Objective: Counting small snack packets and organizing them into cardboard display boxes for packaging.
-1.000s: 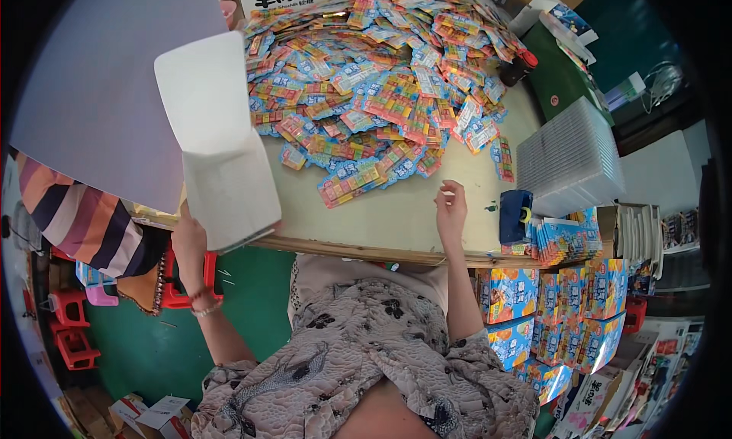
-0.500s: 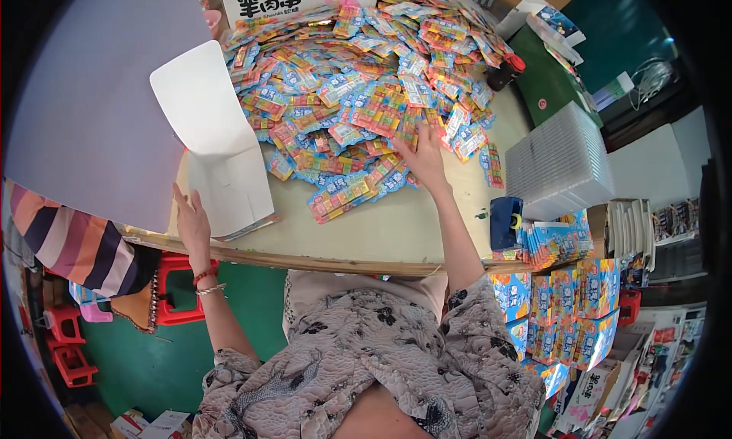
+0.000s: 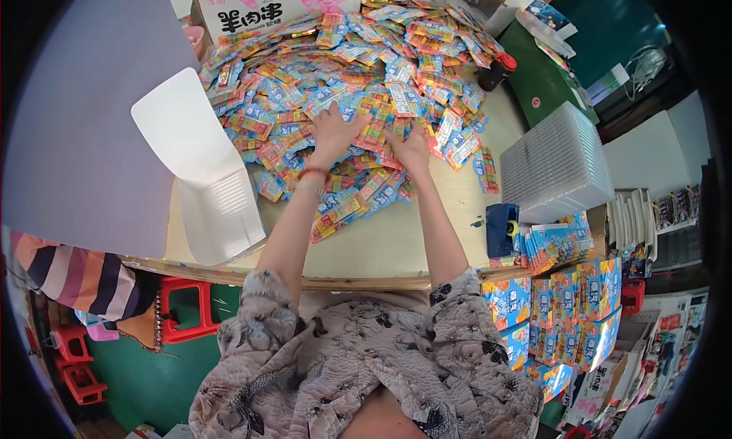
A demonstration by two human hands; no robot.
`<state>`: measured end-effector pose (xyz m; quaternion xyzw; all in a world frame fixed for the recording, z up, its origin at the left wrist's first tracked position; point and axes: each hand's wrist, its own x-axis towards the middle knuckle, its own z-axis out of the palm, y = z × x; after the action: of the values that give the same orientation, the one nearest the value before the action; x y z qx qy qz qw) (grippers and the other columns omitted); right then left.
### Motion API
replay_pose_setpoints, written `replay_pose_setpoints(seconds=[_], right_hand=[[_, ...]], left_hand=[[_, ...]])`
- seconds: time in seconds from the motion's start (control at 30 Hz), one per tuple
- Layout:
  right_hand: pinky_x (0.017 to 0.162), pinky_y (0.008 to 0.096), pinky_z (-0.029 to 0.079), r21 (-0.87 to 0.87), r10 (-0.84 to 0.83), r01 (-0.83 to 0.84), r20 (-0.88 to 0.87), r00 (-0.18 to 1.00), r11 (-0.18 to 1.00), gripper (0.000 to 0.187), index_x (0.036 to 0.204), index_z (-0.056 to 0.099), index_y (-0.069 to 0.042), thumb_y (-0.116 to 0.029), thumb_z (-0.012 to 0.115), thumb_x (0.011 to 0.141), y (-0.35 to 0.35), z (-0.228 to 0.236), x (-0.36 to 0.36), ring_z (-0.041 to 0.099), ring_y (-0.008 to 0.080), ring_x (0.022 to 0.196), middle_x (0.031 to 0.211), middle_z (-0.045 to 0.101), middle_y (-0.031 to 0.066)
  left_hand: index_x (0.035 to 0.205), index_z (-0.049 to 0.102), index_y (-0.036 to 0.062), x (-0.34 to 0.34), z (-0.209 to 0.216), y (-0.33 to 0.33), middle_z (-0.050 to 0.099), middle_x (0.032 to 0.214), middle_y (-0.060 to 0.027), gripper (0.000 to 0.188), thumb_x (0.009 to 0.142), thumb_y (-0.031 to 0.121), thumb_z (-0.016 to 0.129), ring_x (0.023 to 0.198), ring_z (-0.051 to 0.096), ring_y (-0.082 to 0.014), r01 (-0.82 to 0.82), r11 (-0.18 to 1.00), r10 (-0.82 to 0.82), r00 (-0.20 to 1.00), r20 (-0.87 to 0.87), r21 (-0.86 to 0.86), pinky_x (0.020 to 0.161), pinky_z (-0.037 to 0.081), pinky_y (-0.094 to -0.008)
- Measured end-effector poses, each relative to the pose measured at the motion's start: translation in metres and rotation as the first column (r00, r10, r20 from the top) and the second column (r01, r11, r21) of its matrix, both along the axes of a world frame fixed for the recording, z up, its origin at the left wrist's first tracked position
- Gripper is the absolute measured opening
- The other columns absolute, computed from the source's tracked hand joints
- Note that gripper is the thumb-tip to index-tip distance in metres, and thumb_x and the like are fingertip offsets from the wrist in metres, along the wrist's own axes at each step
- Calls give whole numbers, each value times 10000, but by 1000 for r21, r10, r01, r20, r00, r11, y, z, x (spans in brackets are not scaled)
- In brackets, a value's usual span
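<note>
A large heap of colourful candy packets, blue-edged with red and yellow pieces showing, covers the table. My left hand rests on the heap, fingers stretched and thumb apart, touching packets. Close to its right, my right hand has thumb and fingers around the edge of a few candy packets; its fingertips are partly hidden among them. A longer group of packets lies below the hands at the front of the heap. To the left stands an opened white plastic box, its lid raised, with nothing seen inside.
A stack of clear plastic boxes, a dark blue tape dispenser and blue printed cards sit at the right. A dark red-lidded bottle stands behind. A printed carton is at the back; red stools are below left.
My left hand has left the white box's side and moved up and right onto the packets. The right hand has shifted slightly left, staying at the packets.
</note>
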<state>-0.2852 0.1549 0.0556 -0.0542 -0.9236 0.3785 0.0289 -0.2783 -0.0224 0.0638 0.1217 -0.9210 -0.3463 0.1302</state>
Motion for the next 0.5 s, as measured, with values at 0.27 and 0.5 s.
replay_pose_setpoints(seconds=[0.27, 0.5], right_hand=[[891, 428, 457, -123, -34, 20, -112, 993, 992, 769, 1333, 356, 47, -207, 743, 719, 15, -27, 6, 576, 359, 1051, 1230, 531, 253], [723, 303, 494, -877, -397, 96, -114, 911, 471, 601, 1346, 312, 21, -80, 625, 843, -1, 12, 53, 598, 164, 807, 1016, 573, 129]], left_hand=[[1200, 443, -107, -32, -23, 36, 397, 1234, -281, 1110, 496, 677, 790, 1181, 374, -423, 154, 985, -140, 978, 157, -82, 961, 342, -520], [1189, 446, -68, 6, -32, 46, 397, 1216, -246, 950, 539, 503, 837, 1151, 372, -397, 68, 985, -68, 998, 6, -157, 945, 315, -506]])
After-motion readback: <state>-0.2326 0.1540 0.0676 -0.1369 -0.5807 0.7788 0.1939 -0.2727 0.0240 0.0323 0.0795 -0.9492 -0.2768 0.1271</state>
